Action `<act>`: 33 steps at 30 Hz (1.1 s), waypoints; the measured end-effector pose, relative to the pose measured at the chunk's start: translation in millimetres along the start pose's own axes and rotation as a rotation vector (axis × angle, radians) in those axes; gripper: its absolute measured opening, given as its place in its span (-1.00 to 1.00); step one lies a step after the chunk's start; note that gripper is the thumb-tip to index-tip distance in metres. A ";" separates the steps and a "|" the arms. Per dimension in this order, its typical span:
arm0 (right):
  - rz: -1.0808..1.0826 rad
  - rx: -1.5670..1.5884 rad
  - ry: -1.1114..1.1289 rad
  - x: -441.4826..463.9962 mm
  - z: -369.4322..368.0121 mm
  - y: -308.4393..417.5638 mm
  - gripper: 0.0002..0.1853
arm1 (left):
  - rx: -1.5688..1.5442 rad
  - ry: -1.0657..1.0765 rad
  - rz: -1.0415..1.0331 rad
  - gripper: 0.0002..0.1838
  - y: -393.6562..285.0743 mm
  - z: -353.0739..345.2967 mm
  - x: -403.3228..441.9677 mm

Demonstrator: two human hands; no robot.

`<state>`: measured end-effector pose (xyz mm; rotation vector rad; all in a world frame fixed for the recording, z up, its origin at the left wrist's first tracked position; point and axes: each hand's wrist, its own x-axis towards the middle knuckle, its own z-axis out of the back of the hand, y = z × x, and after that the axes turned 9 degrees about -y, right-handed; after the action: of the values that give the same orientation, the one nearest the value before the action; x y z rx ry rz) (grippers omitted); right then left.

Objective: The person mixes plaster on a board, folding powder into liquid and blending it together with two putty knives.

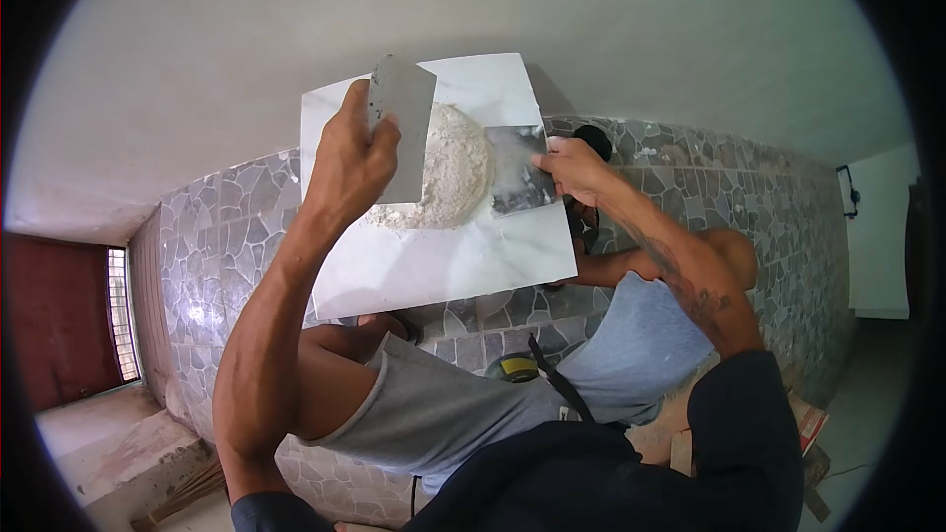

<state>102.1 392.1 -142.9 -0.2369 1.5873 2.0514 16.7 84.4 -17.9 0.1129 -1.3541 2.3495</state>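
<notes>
A round mound of whitish, crumbly material lies on a white marbled board in front of my knees. My left hand grips a flat grey metal plate, raised over the left part of the mound and hiding some of it. In my right hand is a second flat plate, smeared with white, its inner edge beside the mound's right side. Fingers of both hands are closed on the plates' outer edges.
A plain wall rises behind the board. Stone-patterned tiles surround it. A tape measure lies between my legs. Sticks are at the lower left, a dark red door at the far left, wood pieces at the lower right.
</notes>
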 end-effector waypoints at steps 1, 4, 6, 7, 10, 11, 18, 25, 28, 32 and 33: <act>-0.029 0.047 -0.005 0.6 1.0 0.0 -0.80 | -0.008 -0.006 -0.021 -0.51 2.1 -0.1 0.3; -0.097 0.118 -0.008 -4.5 -1.1 10.6 -0.81 | -0.016 -0.006 -0.001 -0.52 3.2 -0.5 -2.4; -0.110 0.068 -0.010 -12.3 6.2 24.9 -0.82 | -0.032 0.010 0.024 -0.53 1.1 -0.8 -3.5; -0.090 0.112 0.008 -10.9 7.5 25.7 -0.82 | -0.041 0.018 0.034 -0.53 -0.1 -0.8 -3.7; -0.018 0.176 0.037 -8.4 6.1 41.9 -0.80 | -0.035 0.062 0.131 -0.44 -3.8 0.9 -3.6; 0.012 0.155 0.025 -7.7 3.2 49.2 -0.80 | -0.044 0.036 0.090 -0.51 -3.2 -1.4 -4.0; 0.199 -0.210 -0.025 -24.7 -49.8 123.9 -0.81 | -0.007 0.005 0.081 -0.67 -4.0 -25.3 -10.9; 0.357 -0.211 -0.028 -31.8 -77.9 152.3 -0.77 | 0.151 -0.050 0.059 -0.73 6.8 -31.4 -4.3; 0.341 -0.169 -0.007 -34.7 -62.5 156.5 -0.71 | 0.188 -0.041 0.069 -0.71 18.0 -26.8 0.0; 0.252 -0.316 -0.085 1.3 -8.6 135.5 -0.59 | 0.168 -0.057 0.065 -0.68 22.4 -16.2 4.2; 0.232 -0.391 -0.123 22.6 6.3 120.7 -0.57 | 0.147 -0.059 0.084 -0.68 21.2 -12.8 4.9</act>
<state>23.1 384.4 -49.0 -0.0648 1.1760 2.4968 5.5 87.5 -40.3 0.1736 -1.2338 2.5336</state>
